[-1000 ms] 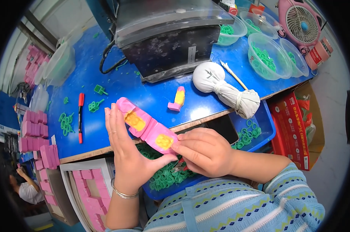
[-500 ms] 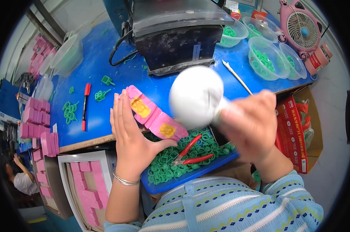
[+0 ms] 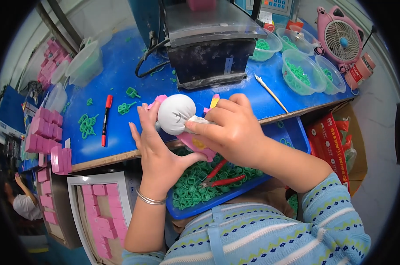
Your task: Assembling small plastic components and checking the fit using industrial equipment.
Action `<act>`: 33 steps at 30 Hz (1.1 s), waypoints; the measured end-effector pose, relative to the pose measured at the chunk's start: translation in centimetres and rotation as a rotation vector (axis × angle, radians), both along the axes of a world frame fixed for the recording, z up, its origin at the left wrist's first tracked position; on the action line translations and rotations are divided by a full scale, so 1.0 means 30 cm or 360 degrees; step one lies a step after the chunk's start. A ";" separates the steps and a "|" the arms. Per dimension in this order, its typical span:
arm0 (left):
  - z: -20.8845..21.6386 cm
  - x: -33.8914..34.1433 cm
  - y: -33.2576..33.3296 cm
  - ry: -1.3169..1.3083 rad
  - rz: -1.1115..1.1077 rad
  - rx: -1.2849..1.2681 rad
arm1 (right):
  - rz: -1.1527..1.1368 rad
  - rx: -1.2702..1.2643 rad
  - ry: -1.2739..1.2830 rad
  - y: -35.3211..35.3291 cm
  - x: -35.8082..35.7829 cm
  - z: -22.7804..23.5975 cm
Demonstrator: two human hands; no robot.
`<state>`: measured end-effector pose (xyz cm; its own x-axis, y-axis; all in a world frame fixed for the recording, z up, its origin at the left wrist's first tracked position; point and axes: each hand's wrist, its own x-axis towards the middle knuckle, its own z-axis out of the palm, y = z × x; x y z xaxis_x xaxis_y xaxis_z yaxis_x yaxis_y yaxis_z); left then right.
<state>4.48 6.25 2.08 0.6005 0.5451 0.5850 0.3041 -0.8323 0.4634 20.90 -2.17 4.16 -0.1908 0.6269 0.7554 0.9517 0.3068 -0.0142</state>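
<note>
My left hand (image 3: 158, 161) holds a pink rubber mold (image 3: 203, 152) with yellow patches, its thumb along the near edge and fingers at the far side. Over the mold is a round white cloth pouch (image 3: 175, 114), which hides much of it. My right hand (image 3: 235, 132) grips the gathered neck of this pouch between thumb and fingers. A pink and yellow piece (image 3: 213, 101) shows beyond the right fingers; whether it joins the mold I cannot tell. Below both hands, red-handled nippers (image 3: 226, 181) lie on green ring-shaped pieces (image 3: 191, 192) in a blue tray (image 3: 175, 213).
A black machine (image 3: 209, 62) stands at the back of the blue table. Plastic bowls (image 3: 303, 73) of green pieces and a pink fan (image 3: 342, 39) are at right. A red marker (image 3: 106, 120), a brush (image 3: 270, 93) and stacked pink blocks (image 3: 45, 128) lie around.
My right hand has brought the white pouch left and down onto the mold, covering most of it. The left hand still holds the mold, slightly further right in view.
</note>
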 end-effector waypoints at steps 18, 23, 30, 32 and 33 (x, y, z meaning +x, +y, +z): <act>-0.062 -0.026 0.035 0.0135 -0.0100 -0.0134 | 0.0195 0.0004 0.0405 -0.164 0.035 0.123; -0.035 0.024 -0.022 -0.0090 -0.0096 -0.0445 | -0.0003 -0.0173 0.0227 -0.049 0.002 0.016; -0.036 -0.018 0.018 -0.0207 0.0085 -0.0264 | 0.0174 0.0178 0.0673 -0.168 0.023 0.106; 0.000 -0.022 0.053 -0.0078 0.0080 -0.0166 | 0.0172 0.0398 0.0670 -0.193 0.054 0.085; 0.023 -0.016 0.076 0.0131 0.0061 -0.0058 | 0.0167 0.0397 0.0666 -0.208 0.071 0.066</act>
